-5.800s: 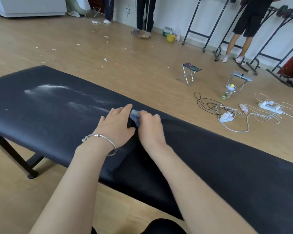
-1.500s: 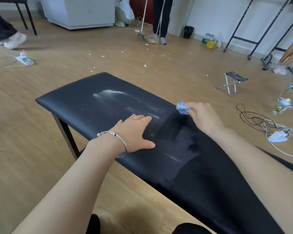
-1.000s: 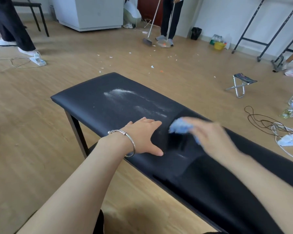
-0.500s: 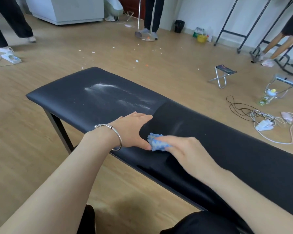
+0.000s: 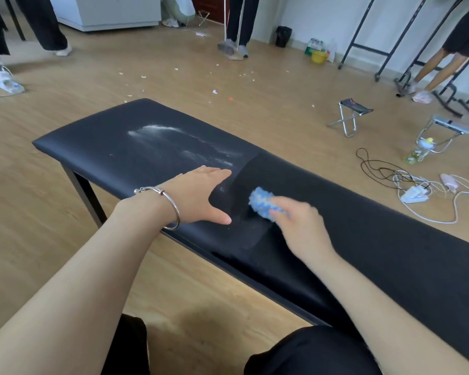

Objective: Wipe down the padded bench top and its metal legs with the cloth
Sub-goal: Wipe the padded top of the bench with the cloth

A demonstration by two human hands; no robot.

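The left hand (image 5: 198, 193) lies flat, palm down, on the long black padded worktop (image 5: 106, 142), fingers straight and thumb spread. Its grip is open and holds nothing. Set there, it likely props the person's lean and steadies the bench against the rubbing. A thin silver bangle (image 5: 171, 209) circles that wrist.

Just beside it, the right hand (image 5: 301, 228) has its grip closed on a small wadded blue-and-white cloth (image 5: 260, 203), which sticks out past the fingertips and presses on the padding. The hand is blurred, so the exact finger positions are unclear. Bunching the cloth small probably puts more pressure on one patch.

The cloth sits at the border between a darker, cleaner-looking stretch to the right and a duller stretch to the left. There a white powdery streak (image 5: 173, 142) lies beyond the left hand, toward the far edge. I judge the top partly wiped, with the streak due next. The black metal leg (image 5: 84, 190) under the left end is well apart from the cloth, so the legs seem left for later.
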